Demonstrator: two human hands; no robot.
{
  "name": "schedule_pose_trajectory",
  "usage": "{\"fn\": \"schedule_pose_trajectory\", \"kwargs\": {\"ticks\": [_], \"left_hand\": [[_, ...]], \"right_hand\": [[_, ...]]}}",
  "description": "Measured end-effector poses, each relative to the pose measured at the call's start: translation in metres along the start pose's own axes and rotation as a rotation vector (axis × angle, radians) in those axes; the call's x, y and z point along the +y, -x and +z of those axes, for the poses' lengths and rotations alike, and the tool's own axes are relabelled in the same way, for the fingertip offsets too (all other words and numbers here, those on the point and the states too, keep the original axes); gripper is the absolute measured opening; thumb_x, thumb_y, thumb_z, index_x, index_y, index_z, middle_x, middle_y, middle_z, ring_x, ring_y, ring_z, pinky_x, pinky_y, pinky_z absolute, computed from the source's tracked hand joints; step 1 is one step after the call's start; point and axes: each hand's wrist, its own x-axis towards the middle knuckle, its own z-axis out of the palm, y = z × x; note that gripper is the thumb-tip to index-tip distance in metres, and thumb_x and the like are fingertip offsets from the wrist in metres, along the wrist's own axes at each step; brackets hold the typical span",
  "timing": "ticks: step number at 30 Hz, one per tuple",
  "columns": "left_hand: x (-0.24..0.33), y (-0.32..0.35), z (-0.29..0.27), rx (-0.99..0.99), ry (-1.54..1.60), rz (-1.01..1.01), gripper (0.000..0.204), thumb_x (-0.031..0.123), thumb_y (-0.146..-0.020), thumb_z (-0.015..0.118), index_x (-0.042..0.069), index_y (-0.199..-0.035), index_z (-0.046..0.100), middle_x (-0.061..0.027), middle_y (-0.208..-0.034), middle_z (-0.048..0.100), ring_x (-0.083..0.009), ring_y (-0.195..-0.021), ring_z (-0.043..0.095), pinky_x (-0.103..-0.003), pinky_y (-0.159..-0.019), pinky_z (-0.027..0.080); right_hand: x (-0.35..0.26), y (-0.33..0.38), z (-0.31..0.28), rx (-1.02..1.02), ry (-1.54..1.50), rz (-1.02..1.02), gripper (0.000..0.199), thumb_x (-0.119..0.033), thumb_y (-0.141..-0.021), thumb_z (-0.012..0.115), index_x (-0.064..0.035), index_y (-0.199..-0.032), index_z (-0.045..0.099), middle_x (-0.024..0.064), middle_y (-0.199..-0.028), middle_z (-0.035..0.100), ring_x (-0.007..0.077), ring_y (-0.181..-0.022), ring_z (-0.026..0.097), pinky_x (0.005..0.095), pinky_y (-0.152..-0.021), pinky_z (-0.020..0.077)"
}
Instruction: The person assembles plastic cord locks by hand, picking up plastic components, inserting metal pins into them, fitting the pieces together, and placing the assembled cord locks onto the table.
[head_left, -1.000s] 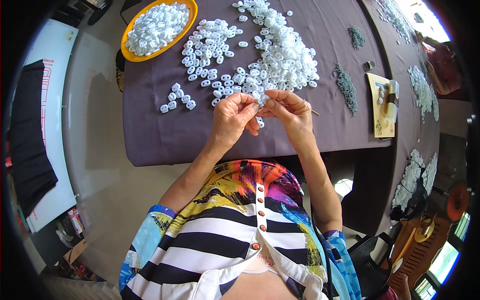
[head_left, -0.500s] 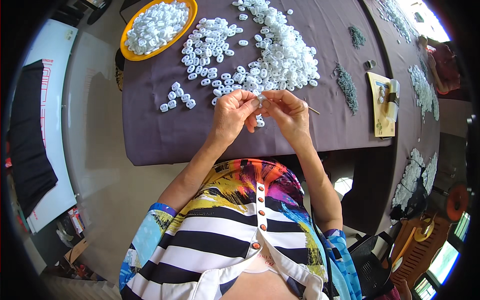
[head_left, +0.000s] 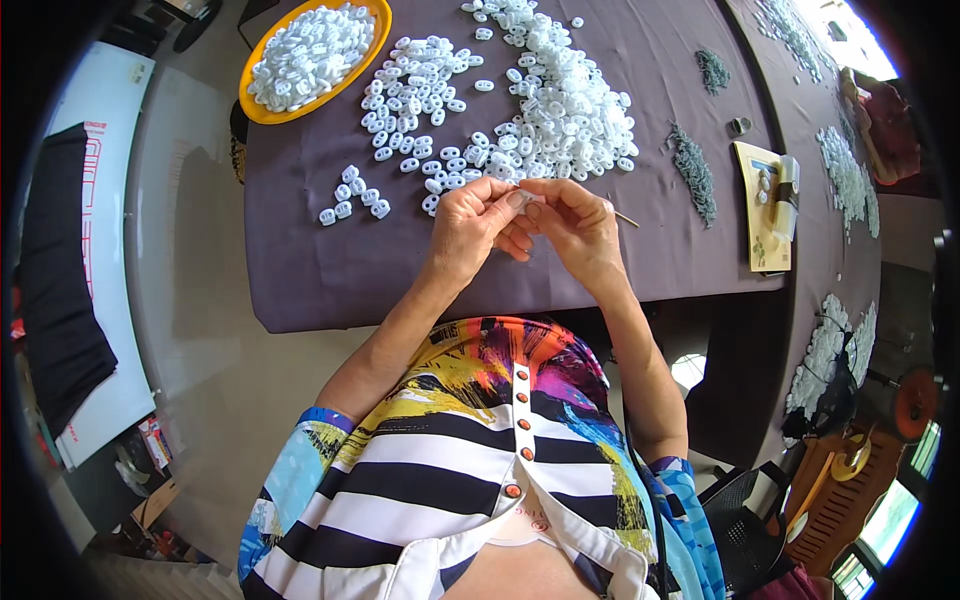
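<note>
L hand [head_left: 468, 228] and R hand [head_left: 581, 232] pinch a white pc [head_left: 528, 196], mostly hidden, just nearside of the two-hole pc pile [head_left: 577, 122]; prob. light, stiff plastic, slick: best held by its rim.

Table, dark purple-grey cloth [head_left: 310, 275] over it. Big heap of white two-holed pieces [head_left: 575, 120], smaller cluster [head_left: 415, 85] left of that, small loose group [head_left: 371, 196] nearer left edge. Orange-yellow dish [head_left: 268, 116] at far left, filled with white pieces. Right side: two grey-green piles [head_left: 692, 175], thin stick [head_left: 627, 220], yellowish board [head_left: 757, 240].
</note>
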Motion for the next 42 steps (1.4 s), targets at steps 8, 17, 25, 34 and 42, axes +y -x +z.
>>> {"fn": "schedule_pose_trajectory", "kwargs": {"ticks": [8, 17, 25, 34, 42], "left_hand": [[-0.002, -0.006, 0.001, 0.060, -0.054, 0.010, 0.017, 0.013, -0.088, 0.053, -0.002, -0.089, 0.059, -0.0084, -0.072, 0.063, -0.0121, -0.055, 0.061, -0.025, -0.045, 0.052], [0.006, -0.007, 0.006, 0.147, -0.090, -0.030, 0.019, 0.015, -0.083, 0.057, -0.004, -0.083, 0.062, -0.0087, -0.068, 0.063, -0.0116, -0.052, 0.060, -0.024, -0.045, 0.052], [0.007, -0.004, 0.004, 0.112, -0.158, -0.108, 0.019, 0.017, -0.085, 0.056, -0.001, -0.084, 0.061, -0.0098, -0.071, 0.064, -0.0151, -0.056, 0.063, -0.026, -0.050, 0.054], [0.002, -0.005, 0.004, 0.092, -0.097, -0.068, 0.021, 0.019, -0.086, 0.055, -0.002, -0.084, 0.059, -0.0108, -0.070, 0.063, -0.0159, -0.056, 0.063, -0.026, -0.050, 0.054], [-0.004, -0.003, 0.001, 0.036, -0.138, -0.025, 0.021, 0.016, -0.087, 0.054, -0.004, -0.086, 0.060, -0.0122, -0.072, 0.064, -0.0173, -0.057, 0.063, -0.027, -0.053, 0.055]], "right_hand": [[-0.006, 0.004, 0.010, 0.057, 0.215, -0.110, 0.028, -0.002, -0.077, 0.063, -0.0021, -0.105, 0.058, -0.0028, -0.076, 0.052, 0.0042, -0.070, 0.051, 0.0188, -0.063, 0.0431], [-0.002, -0.001, 0.013, 0.162, 0.477, -0.221, 0.032, -0.001, -0.070, 0.067, -0.0034, -0.101, 0.062, 0.0019, -0.075, 0.050, 0.0090, -0.064, 0.049, 0.0226, -0.060, 0.0442], [-0.003, -0.002, 0.004, 0.075, 0.572, -0.340, 0.029, -0.001, -0.070, 0.064, -0.0033, -0.099, 0.060, 0.0092, -0.088, 0.056, 0.0210, -0.069, 0.058, 0.0295, -0.060, 0.0472], [-0.001, -0.001, 0.003, 0.077, 0.632, -0.359, 0.029, 0.001, -0.072, 0.062, -0.0009, -0.100, 0.059, 0.0080, -0.083, 0.058, 0.0173, -0.068, 0.060, 0.0267, -0.061, 0.0484], [-0.006, 0.000, -0.002, 0.013, 0.636, -0.382, 0.023, 0.000, -0.074, 0.058, 0.0001, -0.097, 0.059, 0.0091, -0.079, 0.057, 0.0203, -0.064, 0.059, 0.0284, -0.058, 0.0465]]}}
